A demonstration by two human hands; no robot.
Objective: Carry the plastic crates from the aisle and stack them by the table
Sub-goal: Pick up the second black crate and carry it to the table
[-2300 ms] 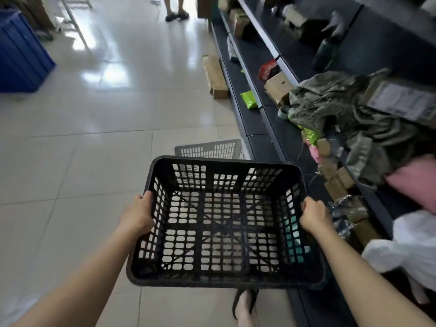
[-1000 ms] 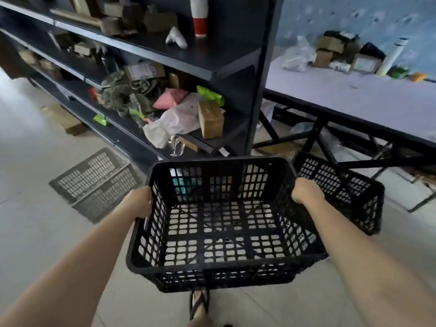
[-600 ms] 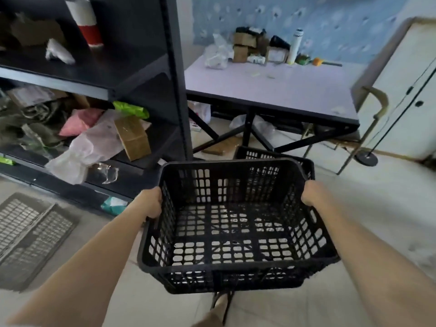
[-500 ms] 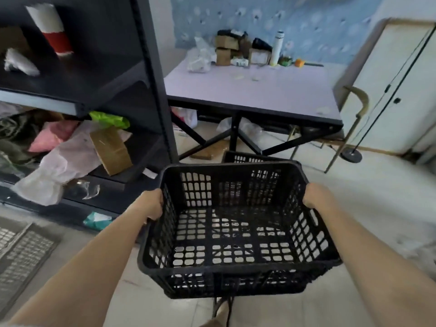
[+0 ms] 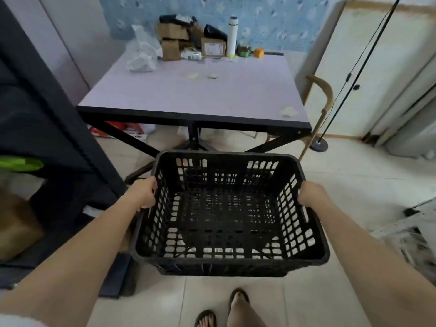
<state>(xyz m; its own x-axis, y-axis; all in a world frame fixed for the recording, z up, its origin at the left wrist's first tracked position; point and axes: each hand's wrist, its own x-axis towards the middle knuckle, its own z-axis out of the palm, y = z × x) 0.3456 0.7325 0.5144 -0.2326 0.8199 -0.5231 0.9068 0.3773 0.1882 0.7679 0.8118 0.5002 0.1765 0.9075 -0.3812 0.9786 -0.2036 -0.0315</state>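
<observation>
Sandalled feet (image 5: 221, 312) on floor tiles. Above them, black plastic crate (image 5: 230, 258) held in mid-air: left hand (image 5: 144, 193) clamped on left rim, right hand (image 5: 311, 193) on right rim. Beyond, black-framed worktop (image 5: 195, 95) with lilac top; cardboard boxes (image 5: 171, 41) and white bottle (image 5: 232, 35) at its far edge.

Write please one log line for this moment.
left hand: grips crate left rim | right hand: grips right rim | crate: empty, held in front of table
</observation>
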